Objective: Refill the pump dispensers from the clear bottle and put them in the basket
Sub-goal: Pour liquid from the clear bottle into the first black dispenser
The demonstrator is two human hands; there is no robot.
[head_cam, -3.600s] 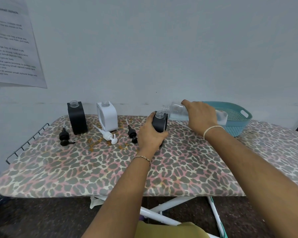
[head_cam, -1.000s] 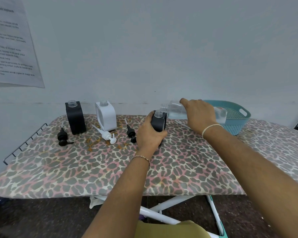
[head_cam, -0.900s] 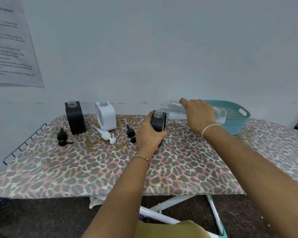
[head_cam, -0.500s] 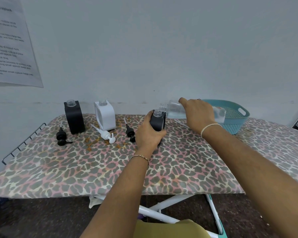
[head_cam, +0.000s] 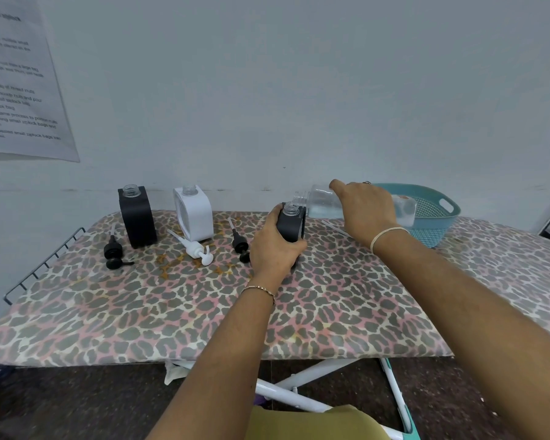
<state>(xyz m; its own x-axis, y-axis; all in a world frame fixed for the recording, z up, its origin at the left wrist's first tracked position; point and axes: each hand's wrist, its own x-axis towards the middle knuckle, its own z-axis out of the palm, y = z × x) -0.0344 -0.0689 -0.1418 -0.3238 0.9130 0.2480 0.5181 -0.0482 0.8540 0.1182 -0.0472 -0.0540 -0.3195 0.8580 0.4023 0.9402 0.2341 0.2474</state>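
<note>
Leopard-print surface by a pale wall: left hand wraps a black dispenser standing on it, neck open, and right hand grips the clear bottle tipped sideways, mouth right at that neck, bit of clear liquid pooled along its lower side. Over at left a second black dispenser and white dispenser stand uncapped, pumps lying beside them, and the teal basket sits behind the right hand.

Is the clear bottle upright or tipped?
Tipped: the clear bottle lies nearly level in the right hand, mouth over the gripped black dispenser.
</note>
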